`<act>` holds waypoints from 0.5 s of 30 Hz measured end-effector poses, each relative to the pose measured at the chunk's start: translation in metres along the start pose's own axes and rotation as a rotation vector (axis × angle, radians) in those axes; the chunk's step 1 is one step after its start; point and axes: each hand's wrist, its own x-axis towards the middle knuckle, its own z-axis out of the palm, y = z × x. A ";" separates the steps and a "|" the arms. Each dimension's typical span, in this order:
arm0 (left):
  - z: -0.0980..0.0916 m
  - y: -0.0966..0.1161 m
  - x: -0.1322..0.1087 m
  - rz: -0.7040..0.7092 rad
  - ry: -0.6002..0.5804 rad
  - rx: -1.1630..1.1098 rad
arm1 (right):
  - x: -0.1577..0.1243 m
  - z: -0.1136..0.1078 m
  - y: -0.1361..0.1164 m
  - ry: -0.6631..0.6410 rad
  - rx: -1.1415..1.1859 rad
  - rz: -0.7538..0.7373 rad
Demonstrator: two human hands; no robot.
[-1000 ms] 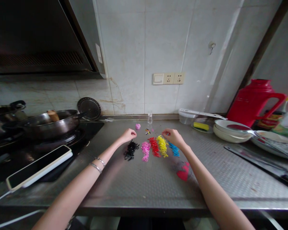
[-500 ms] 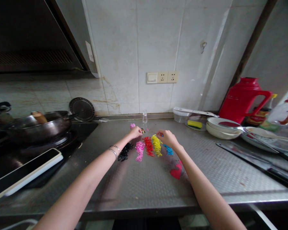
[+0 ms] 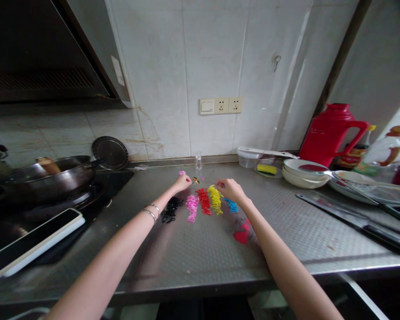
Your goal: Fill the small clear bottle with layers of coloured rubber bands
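Small rubber bands lie in sorted piles on the metal counter: black [image 3: 172,210], pink [image 3: 192,208], red [image 3: 204,201], yellow [image 3: 215,200] and blue [image 3: 232,205]. My left hand [image 3: 182,182] is closed in a pinch above the black and pink piles; what its fingers hold is too small to make out. Just beyond its fingertips lie tiny multicoloured pieces [image 3: 195,180]. Above the yellow pile's right side, my right hand [image 3: 231,190] is pinched too, its fingertips partly hidden. A small clear bottle [image 3: 198,161] stands behind, near a pink item [image 3: 182,172].
A clear bag with a red print [image 3: 242,233] lies by my right forearm. At left are a phone [image 3: 36,242] and a pan [image 3: 50,175] on the stove. To the right sit bowls [image 3: 303,175], a knife [image 3: 336,218], a sponge [image 3: 266,169] and a red thermos [image 3: 333,133].
The view has shifted slightly. My left hand has drawn back a little from the multicoloured pieces, which now show more clearly. My right hand stays by the yellow pile, still pinched.
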 end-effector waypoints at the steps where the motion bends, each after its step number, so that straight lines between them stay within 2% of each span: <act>1: -0.007 -0.001 -0.004 0.004 -0.002 0.013 | 0.000 0.000 0.000 0.000 -0.001 -0.001; 8: -0.056 -0.014 -0.048 -0.029 -0.100 0.044 | -0.002 0.001 -0.002 -0.002 -0.005 -0.010; 11: -0.064 -0.020 -0.066 -0.069 -0.124 0.036 | -0.003 0.001 -0.004 -0.005 -0.011 -0.016; 15: -0.064 -0.020 -0.083 -0.137 -0.114 -0.023 | -0.004 0.001 -0.007 -0.024 -0.021 -0.006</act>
